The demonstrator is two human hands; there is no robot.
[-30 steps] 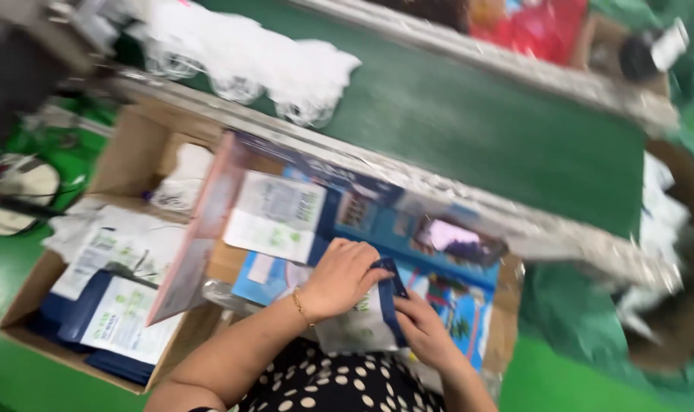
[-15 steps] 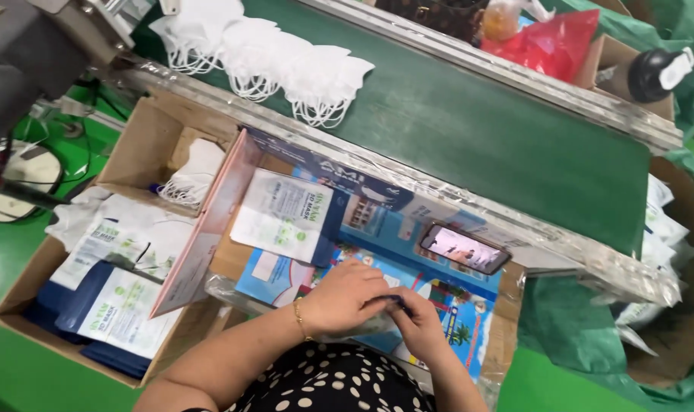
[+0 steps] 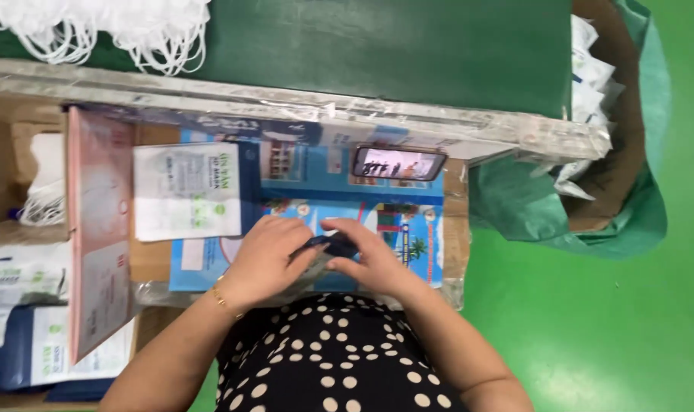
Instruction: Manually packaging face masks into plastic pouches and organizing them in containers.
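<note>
So the person's two bare hands meet right in the middle of a cluttered packing bench. The left hand (image 3: pixel 265 255), with one thin gold bracelet (image 3: pixel 223 294) at the wrist, lies curled over a small dark blue glossy packet (image 3: pixel 333 246), fingers bent down onto it. The right hand (image 3: pixel 370 255) comes in from the other side and pinches the same packet's edge between thumb and fingertips, so both hands are closed on that one item, nearly touching each other. The packet sits low on the bench, just in front of the person's black top with white polka dots (image 3: pixel 339 358), and most of it is hidden under the fingers, so its exact shape is hard to call.

Under the hands lies a flat, shiny blue printed card sheet with cartoon pictures (image 3: pixel 408 229). One black slab-shaped phone (image 3: pixel 398 163) with a lit screen lies flat above it. To the left there's one white rectangular paper-faced pouch with green print (image 3: pixel 187 191), and beside that a tall pinkish cardboard panel (image 3: pixel 95 229) standing on edge. A crinkly clear plastic film covers the metal rail (image 3: pixel 324 114) along the dark green matte conveyor belt (image 3: pixel 377 46), where a soft pile of white face masks with looped ear strings (image 3: pixel 103 30) rests. At the right, a brown cardboard box lined with a green plastic bag (image 3: pixel 629 152) holds more white pieces; I can't count them.
</note>
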